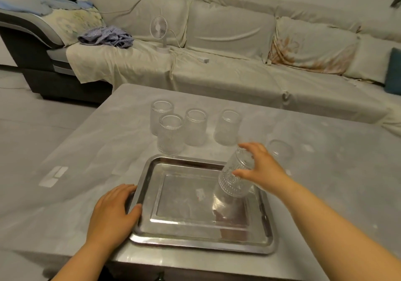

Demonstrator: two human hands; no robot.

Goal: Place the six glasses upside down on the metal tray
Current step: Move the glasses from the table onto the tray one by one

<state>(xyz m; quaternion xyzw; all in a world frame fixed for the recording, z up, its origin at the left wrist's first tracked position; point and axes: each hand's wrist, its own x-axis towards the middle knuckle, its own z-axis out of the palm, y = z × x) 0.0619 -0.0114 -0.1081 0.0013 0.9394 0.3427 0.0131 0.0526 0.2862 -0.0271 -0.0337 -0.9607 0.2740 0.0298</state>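
Glasses, six in all, are what we see on and above a pale marble-look table, with a covered sofa behind it. Our left hand lies flat on the left rim of the metal tray, fingers spread open and pressing down to steady it, gripping nothing. Our right hand is wrapped around one ribbed glass, thumb on the near side and fingers over the far side near its base. This held glass is tilted with its mouth pointing down and toward us, hovering above the right part of the tray; we cannot tell whether the rim has touched the metal yet. The tray carries no other glass. Four glasses stand upright in a loose group on the table just beyond the tray's far edge, the nearest almost touching that edge. A fifth glass sits farther right, partly hidden behind our right hand. We judge that the first of six placements is under way. The next move calls for turning the glass fully mouth-down, lowering it until the rim rests level on the tray floor, then releasing gently, and leaving room for five more.
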